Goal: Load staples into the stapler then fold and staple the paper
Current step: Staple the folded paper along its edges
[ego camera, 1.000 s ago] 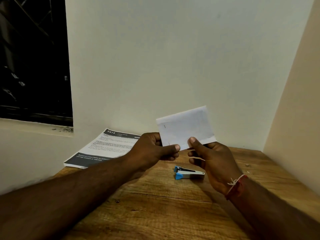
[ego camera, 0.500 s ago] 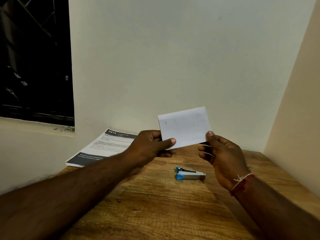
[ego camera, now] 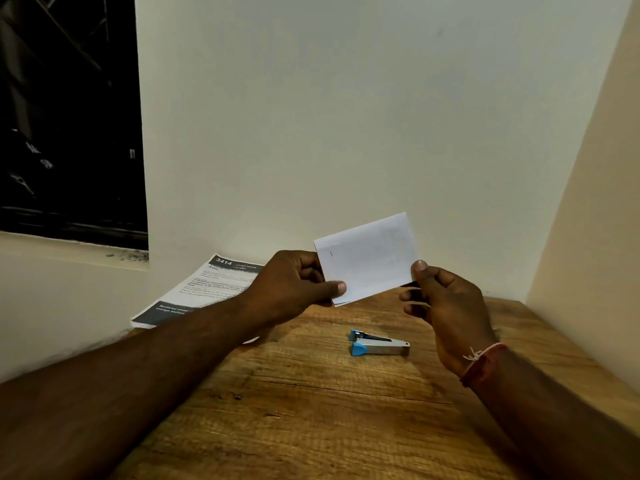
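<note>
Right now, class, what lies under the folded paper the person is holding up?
Below the folded paper, apart from it, the wooden table shows, with the stapler lying further toward the camera. The left hand and right hand pinch its lower corners, whose backs stay hidden.

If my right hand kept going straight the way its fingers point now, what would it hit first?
The right hand points left, pinching the folded paper at its right edge. Pushed on, it would probably crumple that paper, then meet the left hand gripping the opposite edge. The stapler lies lower, on the table, apparently clear of that line.
</note>
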`<state>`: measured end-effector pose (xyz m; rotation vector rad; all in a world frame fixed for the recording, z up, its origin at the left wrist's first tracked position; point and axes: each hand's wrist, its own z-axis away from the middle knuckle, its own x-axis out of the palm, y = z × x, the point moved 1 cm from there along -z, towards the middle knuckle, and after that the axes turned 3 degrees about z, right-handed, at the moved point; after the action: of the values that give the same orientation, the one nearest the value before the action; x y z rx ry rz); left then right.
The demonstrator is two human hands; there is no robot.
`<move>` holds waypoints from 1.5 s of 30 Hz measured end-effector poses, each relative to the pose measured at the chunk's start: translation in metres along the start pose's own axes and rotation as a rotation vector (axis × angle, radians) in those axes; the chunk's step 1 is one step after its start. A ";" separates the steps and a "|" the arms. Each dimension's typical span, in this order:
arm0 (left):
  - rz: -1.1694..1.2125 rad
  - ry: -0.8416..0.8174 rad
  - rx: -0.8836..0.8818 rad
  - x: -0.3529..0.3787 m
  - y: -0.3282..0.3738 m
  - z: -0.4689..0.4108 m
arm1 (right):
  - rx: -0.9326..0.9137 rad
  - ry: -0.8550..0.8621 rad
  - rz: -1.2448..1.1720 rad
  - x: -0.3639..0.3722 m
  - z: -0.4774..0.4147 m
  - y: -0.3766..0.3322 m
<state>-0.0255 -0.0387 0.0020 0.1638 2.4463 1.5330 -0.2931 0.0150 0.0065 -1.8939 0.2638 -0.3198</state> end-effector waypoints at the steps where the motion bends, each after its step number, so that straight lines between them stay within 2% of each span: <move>1: -0.008 -0.004 0.000 0.000 0.000 0.000 | -0.002 0.001 -0.003 0.000 0.000 0.000; 11: 0.024 0.025 -0.018 -0.001 0.006 0.002 | -0.031 0.032 -0.011 -0.003 -0.003 0.004; 15: 0.038 0.069 -0.015 -0.003 0.005 0.001 | 0.002 -0.072 0.062 -0.001 -0.002 0.001; 19: 0.097 0.126 -0.024 -0.004 0.003 -0.001 | 0.018 -0.344 0.319 0.005 0.008 0.008; 22: 0.114 0.146 -0.025 -0.005 0.003 -0.001 | -0.089 -0.561 0.767 0.009 0.019 0.018; 24: 0.110 0.149 -0.019 -0.004 0.002 -0.002 | -0.193 -0.601 0.908 0.015 0.021 0.019; 27: 0.107 0.139 -0.009 -0.003 0.001 -0.001 | -0.218 -0.590 0.931 0.019 0.022 0.019; 29: 0.106 0.125 -0.010 -0.003 0.000 0.000 | -0.184 -0.545 0.845 0.019 0.023 0.023; 32: 0.095 0.123 -0.007 -0.001 -0.001 0.000 | -0.065 -0.454 0.472 0.022 0.025 0.021; 35: 0.094 0.124 0.001 0.002 -0.002 0.001 | -0.043 -0.372 0.290 0.026 0.024 0.015; 39: 0.028 0.127 0.012 0.007 0.000 0.003 | -0.004 -0.352 0.161 0.027 0.027 0.015; 45: -0.053 0.181 0.058 0.007 0.008 0.006 | 0.022 -0.410 0.056 0.028 0.028 0.012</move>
<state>-0.0312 -0.0288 0.0055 -0.0313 2.6124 1.5154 -0.2571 0.0264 -0.0117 -1.8785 0.0358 0.1057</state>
